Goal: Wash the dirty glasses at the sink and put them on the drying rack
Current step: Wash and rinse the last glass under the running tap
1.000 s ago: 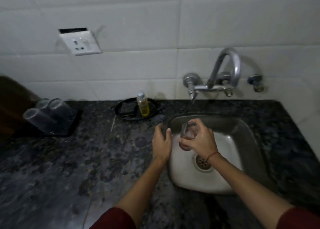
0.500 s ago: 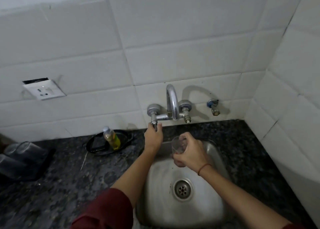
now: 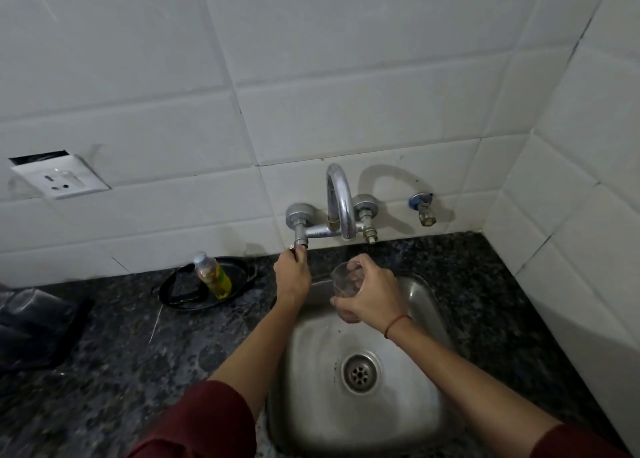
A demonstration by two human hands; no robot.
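Note:
My right hand point(image 3: 372, 296) grips a clear glass point(image 3: 344, 279) over the back of the steel sink point(image 3: 426, 405), under the curved spout of the wall tap point(image 3: 341, 205). The glass tilts with its mouth up and to the left. My left hand point(image 3: 292, 274) grips the tap's left handle point(image 3: 298, 244). I see no water running. At the far left edge lie blurred clear glasses point(image 3: 24, 300) on a black drying rack point(image 3: 45, 340).
A black dish point(image 3: 183, 293) with a small bottle of yellow liquid point(image 3: 213, 276) stands on the dark granite counter point(image 3: 138, 353) left of the sink. A wall socket point(image 3: 59, 179) sits at the left. A second small tap point(image 3: 423, 208) and a tiled side wall lie to the right.
My left hand went from the sink's left rim up to the tap's left handle and stays there. My right hand kept the glass and brought it under the spout. My view swung right.

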